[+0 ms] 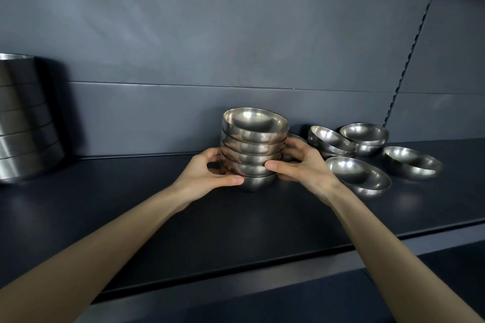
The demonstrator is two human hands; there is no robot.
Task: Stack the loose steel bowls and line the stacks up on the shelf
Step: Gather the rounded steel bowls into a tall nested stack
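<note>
Here, left hand (207, 174) curled partway around the left side of the stack of bowls (253, 148), thumb laid along the rim of the bottom bowl, fingers wrapped behind the lower bowls. Right hand (301, 165) likewise cupped on the stack's right side, thumb pressed at the second bowl from the bottom, fingers reaching round the back and out of sight. Both hands clasping the stack between them, neither fully closed, palms open to the metal. Stack of about five or six nested steel bowls, count uncertain where the fingers covered the lower rims; resting on the shelf (131, 204) near its middle, leaning a little left, top bowl open upward.

To the right, loose bowls scattered on the same shelf: a near tilted bowl (358, 174) just beside the right wrist, a far-right tilted bowl (412, 166) apart from it, a leaning bowl (329, 140) propped against others toward the back, and an upright rear bowl (364, 136) close to the back panel (183, 34). Another bowl partly hidden behind the right hand's fingers.

At far left, a tall stack of wide steel pans (23, 123), well apart from the bowls. Shelf dark and matte, back panel grey-blue, a slotted upright rail (409, 55) rising at the right.

Broad bare stretch of shelf between the pans and the bowl stack; front lip of the shelf running below both forearms.
</note>
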